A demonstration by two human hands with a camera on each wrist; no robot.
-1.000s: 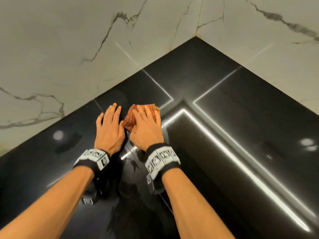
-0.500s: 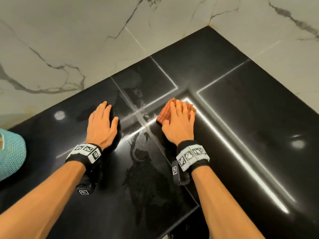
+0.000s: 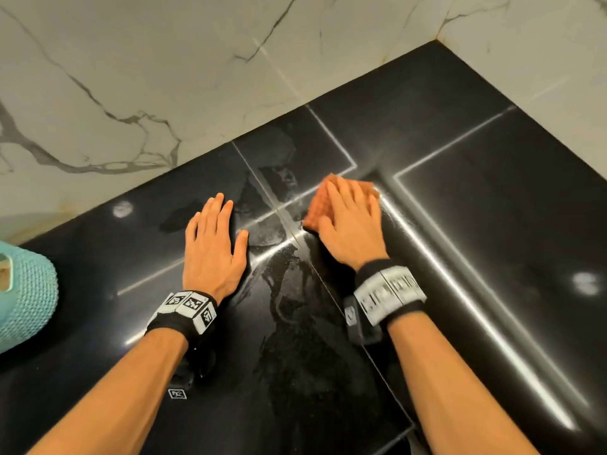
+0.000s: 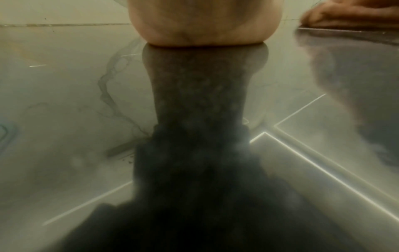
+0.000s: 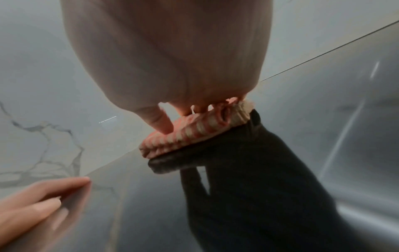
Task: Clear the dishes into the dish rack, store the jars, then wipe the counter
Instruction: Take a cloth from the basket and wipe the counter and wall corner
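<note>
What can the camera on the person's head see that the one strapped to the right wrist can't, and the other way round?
Only the head view shows both marker wristbands, the teal woven thing at the left edge and the wet streaks on the black counter.

Only the right wrist view looks under the palm: the orange cloth shows ribbed, bunched folds, with the thumb tip pressing its edge.

Both show the right hand flat on the cloth, the left hand lying open on the counter beside it, and the veined marble wall.

Orange ribbed cloth (image 3: 317, 205) folded flat on wet-streaked glossy black counter (image 3: 492, 224), near corner.
</note>
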